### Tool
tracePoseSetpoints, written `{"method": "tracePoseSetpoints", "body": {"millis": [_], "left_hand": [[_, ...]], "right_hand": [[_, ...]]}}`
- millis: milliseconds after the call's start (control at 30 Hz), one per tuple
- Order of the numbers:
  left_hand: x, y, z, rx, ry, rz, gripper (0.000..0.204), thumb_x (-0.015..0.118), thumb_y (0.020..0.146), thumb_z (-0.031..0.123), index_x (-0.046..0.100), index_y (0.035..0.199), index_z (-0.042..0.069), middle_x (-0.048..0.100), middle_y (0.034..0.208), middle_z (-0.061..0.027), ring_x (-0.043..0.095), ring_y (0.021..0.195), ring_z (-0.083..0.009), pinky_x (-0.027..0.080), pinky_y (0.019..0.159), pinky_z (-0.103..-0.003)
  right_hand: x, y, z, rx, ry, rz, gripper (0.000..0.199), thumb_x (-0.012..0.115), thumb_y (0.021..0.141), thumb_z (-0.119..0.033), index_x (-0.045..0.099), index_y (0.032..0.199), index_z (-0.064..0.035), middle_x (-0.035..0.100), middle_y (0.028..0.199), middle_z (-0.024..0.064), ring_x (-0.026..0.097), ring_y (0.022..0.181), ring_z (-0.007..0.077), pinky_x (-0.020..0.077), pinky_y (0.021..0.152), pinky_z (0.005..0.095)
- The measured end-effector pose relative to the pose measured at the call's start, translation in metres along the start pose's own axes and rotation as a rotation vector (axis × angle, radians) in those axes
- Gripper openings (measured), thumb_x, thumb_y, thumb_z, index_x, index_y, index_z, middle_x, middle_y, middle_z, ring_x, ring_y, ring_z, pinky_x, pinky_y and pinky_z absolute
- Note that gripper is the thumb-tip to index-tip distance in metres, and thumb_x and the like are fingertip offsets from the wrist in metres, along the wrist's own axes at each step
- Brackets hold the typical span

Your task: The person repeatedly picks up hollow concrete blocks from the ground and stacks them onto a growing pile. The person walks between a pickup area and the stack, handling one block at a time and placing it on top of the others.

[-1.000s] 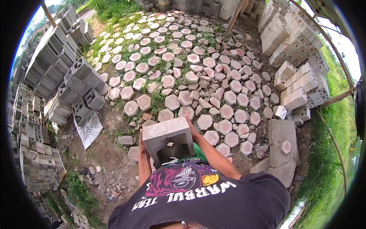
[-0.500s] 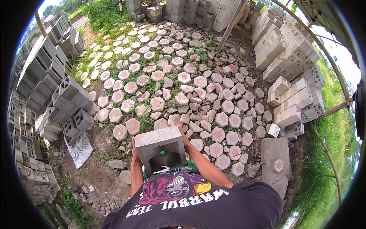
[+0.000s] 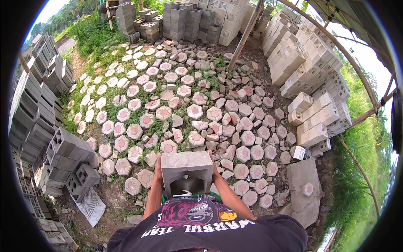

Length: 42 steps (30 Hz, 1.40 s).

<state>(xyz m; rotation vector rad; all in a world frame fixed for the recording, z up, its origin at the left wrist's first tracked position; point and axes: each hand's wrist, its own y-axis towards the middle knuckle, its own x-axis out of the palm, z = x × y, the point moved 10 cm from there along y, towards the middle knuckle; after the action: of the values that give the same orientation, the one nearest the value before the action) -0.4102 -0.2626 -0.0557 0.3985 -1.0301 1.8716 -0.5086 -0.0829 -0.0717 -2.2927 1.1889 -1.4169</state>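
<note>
Both of my hands carry one grey concrete block [image 3: 187,173] against my chest, its hollow side facing me. My left hand [image 3: 158,170] presses flat on its left face, and my right hand [image 3: 213,166] clamps the right face, mostly hidden behind it. Ahead lie hexagonal paving stones [image 3: 194,111] on the grass, with stacked blocks [image 3: 67,151] to my left.
</note>
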Motion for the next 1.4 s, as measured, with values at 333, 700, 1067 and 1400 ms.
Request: {"method": "tracePoseSetpoints", "body": {"millis": [333, 700, 1067, 1400], "left_hand": [[0.017, 0.098, 0.107, -0.067, -0.061, -0.091, 0.078, 0.04, 0.09, 0.067, 0.045, 0.133, 0.003, 0.053, 0.13, -0.0122, 0.053, 0.114, -0.0248, 0.041, 0.098, -0.036], [-0.002, 0.158, 0.189, -0.039, -0.031, -0.009, 0.072, 0.042, 0.088, 0.064, 0.051, 0.126, 0.003, 0.057, 0.121, -0.0122, 0.057, 0.106, -0.0226, 0.045, 0.091, -0.035], [-0.014, 0.294, 0.333, 0.178, -0.06, -0.024, 0.071, 0.04, 0.089, 0.061, 0.051, 0.124, 0.0, 0.059, 0.119, -0.0144, 0.058, 0.105, -0.0255, 0.045, 0.093, -0.037], [0.042, 0.381, 0.457, 0.269, -0.203, -0.059, 0.074, 0.036, 0.091, 0.061, 0.049, 0.129, -0.002, 0.057, 0.124, -0.0165, 0.057, 0.109, -0.0268, 0.044, 0.096, -0.038]], "right_hand": [[0.09, 0.07, -0.092, -0.084, -0.031, 0.072, 0.078, 0.034, 0.091, -0.067, 0.05, 0.131, -0.0009, 0.056, 0.127, 0.012, 0.056, 0.112, 0.023, 0.0429, 0.097, 0.0333], [0.125, 0.185, -0.11, -0.024, -0.052, 0.015, 0.079, 0.034, 0.091, -0.067, 0.048, 0.132, -0.0017, 0.055, 0.129, 0.0099, 0.053, 0.115, 0.0211, 0.0391, 0.1, 0.031], [0.215, 0.366, -0.202, 0.04, -0.24, -0.013, 0.073, 0.036, 0.093, -0.064, 0.051, 0.13, -0.0036, 0.057, 0.125, 0.009, 0.054, 0.112, 0.0186, 0.0409, 0.096, 0.03], [0.28, 0.521, -0.286, 0.126, -0.264, -0.089, 0.074, 0.044, 0.089, -0.065, 0.055, 0.126, -0.0018, 0.06, 0.121, 0.0092, 0.058, 0.103, 0.0189, 0.0445, 0.09, 0.0306]]}}
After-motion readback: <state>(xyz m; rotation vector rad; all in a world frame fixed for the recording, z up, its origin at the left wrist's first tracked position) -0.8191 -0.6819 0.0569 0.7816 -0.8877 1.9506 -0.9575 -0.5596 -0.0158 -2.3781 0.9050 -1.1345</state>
